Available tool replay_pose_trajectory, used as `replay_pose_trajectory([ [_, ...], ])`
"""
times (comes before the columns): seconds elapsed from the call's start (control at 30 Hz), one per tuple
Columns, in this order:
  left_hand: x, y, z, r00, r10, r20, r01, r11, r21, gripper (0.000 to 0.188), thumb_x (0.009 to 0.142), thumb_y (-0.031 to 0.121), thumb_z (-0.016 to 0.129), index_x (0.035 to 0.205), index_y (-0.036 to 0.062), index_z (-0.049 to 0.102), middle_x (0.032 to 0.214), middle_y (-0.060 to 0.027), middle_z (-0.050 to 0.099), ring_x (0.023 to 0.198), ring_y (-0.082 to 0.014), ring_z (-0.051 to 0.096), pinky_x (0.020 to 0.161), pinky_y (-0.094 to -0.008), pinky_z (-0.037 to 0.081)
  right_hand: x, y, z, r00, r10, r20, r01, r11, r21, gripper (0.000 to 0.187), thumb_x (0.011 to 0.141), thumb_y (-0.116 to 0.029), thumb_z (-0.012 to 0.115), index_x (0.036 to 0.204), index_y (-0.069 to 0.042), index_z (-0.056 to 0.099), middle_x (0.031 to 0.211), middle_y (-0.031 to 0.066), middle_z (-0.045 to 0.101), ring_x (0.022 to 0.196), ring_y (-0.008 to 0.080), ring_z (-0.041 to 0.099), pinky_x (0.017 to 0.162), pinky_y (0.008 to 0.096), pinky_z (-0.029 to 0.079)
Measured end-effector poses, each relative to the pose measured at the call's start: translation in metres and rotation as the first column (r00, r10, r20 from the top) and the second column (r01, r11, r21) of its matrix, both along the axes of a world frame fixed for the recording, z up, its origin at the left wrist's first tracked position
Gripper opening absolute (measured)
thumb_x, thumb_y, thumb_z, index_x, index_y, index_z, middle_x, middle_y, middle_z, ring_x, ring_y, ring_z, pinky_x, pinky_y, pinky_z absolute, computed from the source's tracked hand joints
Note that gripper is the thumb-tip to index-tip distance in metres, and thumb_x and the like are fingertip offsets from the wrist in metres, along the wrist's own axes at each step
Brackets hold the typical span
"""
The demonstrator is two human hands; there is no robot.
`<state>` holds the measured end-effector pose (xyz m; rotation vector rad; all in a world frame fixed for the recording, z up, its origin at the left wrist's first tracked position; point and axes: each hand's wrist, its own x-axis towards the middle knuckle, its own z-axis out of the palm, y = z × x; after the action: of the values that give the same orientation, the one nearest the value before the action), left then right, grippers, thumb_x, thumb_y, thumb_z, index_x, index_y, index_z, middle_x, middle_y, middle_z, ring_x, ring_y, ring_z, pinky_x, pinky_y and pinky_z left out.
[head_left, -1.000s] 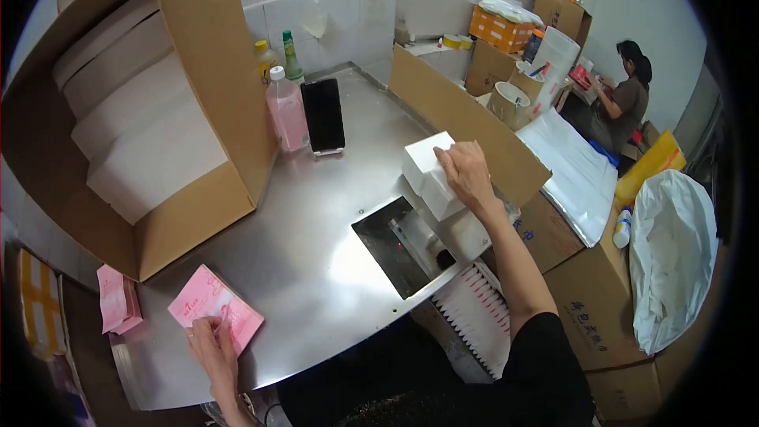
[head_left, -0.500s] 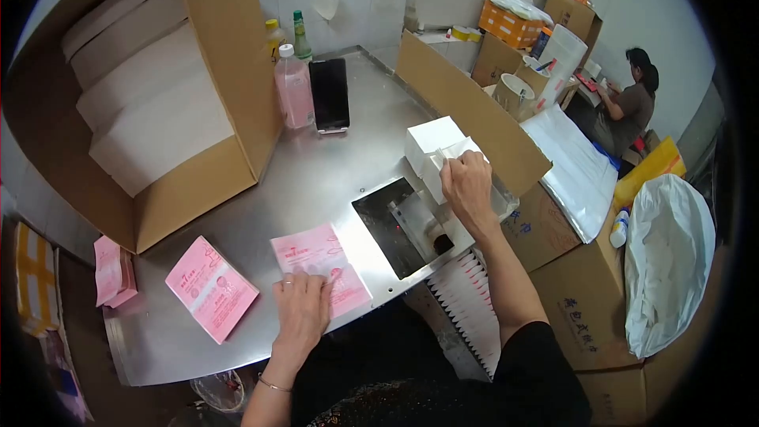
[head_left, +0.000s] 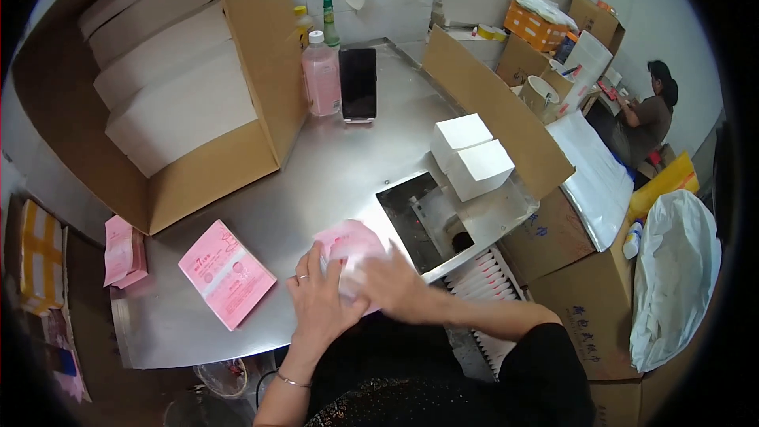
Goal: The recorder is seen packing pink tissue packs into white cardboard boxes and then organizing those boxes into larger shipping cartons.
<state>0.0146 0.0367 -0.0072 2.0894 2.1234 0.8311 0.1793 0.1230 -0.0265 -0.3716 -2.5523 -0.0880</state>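
On the metal table's front part, my left hand [head_left: 326,292] grips a pink printed plastic bag [head_left: 345,241], its thumb and fingers apart around the bag's near side. The bag is partly lifted and crumpled, and my hands cover much of it. My right hand [head_left: 395,283] is at the bag's right side, smeared by motion, so its fingers cannot be made out. To the left lies a stack of flat pink bags [head_left: 228,273]. Two white blocks, one nearer [head_left: 481,170] and one farther [head_left: 460,134], stand side by side beyond the table's rectangular opening [head_left: 423,217].
A large open carton [head_left: 213,182] holding white slabs stands at the left, beside a smaller pink stack [head_left: 124,253]. A phone [head_left: 359,85] stands near a pink bottle [head_left: 322,75]. Cartons [head_left: 581,320] and a white sack [head_left: 676,277] are at the right; a person sits beyond.
My right hand has left the white blocks and come left to the pink bag. The bag, flat on the table before, is now raised and bunched. The head view has shifted slightly.
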Motion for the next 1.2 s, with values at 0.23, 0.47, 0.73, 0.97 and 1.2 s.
replay_pose_trajectory([
  [0.23, 0.007, 0.017, 0.012, 0.968, 0.030, -0.251, 0.008, 0.989, 0.151, 0.077, 0.069, 0.042, 0.076, 0.134, 0.0067, 0.055, 0.149, -0.0246, 0.039, 0.130, -0.0445, 0.039, 0.096, -0.0510, 0.035, -0.024, 0.021, 0.009, 0.991, -0.080, 0.105, 0.101, 0.972, -0.214, 0.026, 0.079, -0.012, 0.061, 0.101, 0.001, 0.066, 0.092, 0.0125, 0.064, 0.092, 0.0327, 0.063, 0.111, 0.0632, 0.027],
  [0.47, 0.012, 0.009, 0.007, 0.996, 0.025, -0.090, -0.032, 0.996, -0.083, 0.067, 0.074, 0.049, 0.073, 0.130, 0.0143, 0.061, 0.126, -0.0207, 0.053, 0.116, -0.0384, 0.047, 0.092, -0.0507, 0.035, 0.077, 0.103, 0.074, 0.613, -0.738, -0.283, 0.787, 0.540, 0.298, 0.024, 0.082, -0.013, 0.066, 0.103, 0.000, 0.067, 0.090, 0.0134, 0.060, 0.094, 0.0314, 0.057, 0.090, 0.0478, 0.040],
  [0.73, 0.005, 0.019, 0.013, 0.953, -0.089, -0.288, 0.128, 0.985, 0.118, 0.061, 0.077, 0.052, 0.072, 0.119, 0.0093, 0.064, 0.114, -0.0166, 0.056, 0.104, -0.0349, 0.051, 0.080, -0.0485, 0.037, 0.101, 0.127, 0.053, 0.591, -0.771, -0.238, 0.792, 0.610, -0.011, 0.014, 0.090, -0.016, 0.063, 0.086, -0.005, 0.070, 0.088, 0.0116, 0.060, 0.092, 0.0301, 0.057, 0.084, 0.0453, 0.041],
  [0.97, 0.014, 0.014, 0.010, 0.962, -0.104, -0.253, 0.115, 0.993, 0.028, 0.046, 0.083, 0.044, 0.070, 0.106, 0.0056, 0.063, 0.112, -0.0143, 0.057, 0.094, -0.0325, 0.051, 0.079, -0.0479, 0.040, 0.111, 0.118, 0.060, 0.598, -0.772, -0.214, 0.757, 0.632, -0.167, 0.017, 0.089, -0.014, 0.062, 0.099, -0.003, 0.071, 0.094, 0.0124, 0.064, 0.096, 0.0310, 0.058, 0.086, 0.0454, 0.042],
  [1.2, 0.013, 0.012, 0.002, 0.968, -0.239, -0.081, 0.244, 0.968, 0.053, 0.040, 0.082, 0.023, 0.070, 0.115, 0.0033, 0.062, 0.107, -0.0169, 0.055, 0.090, -0.0322, 0.052, 0.071, -0.0422, 0.043, 0.109, 0.108, 0.059, 0.631, -0.708, -0.318, 0.752, 0.658, 0.028, 0.030, 0.082, -0.003, 0.058, 0.110, -0.001, 0.068, 0.103, 0.0158, 0.066, 0.102, 0.0338, 0.059, 0.090, 0.0459, 0.043],
])
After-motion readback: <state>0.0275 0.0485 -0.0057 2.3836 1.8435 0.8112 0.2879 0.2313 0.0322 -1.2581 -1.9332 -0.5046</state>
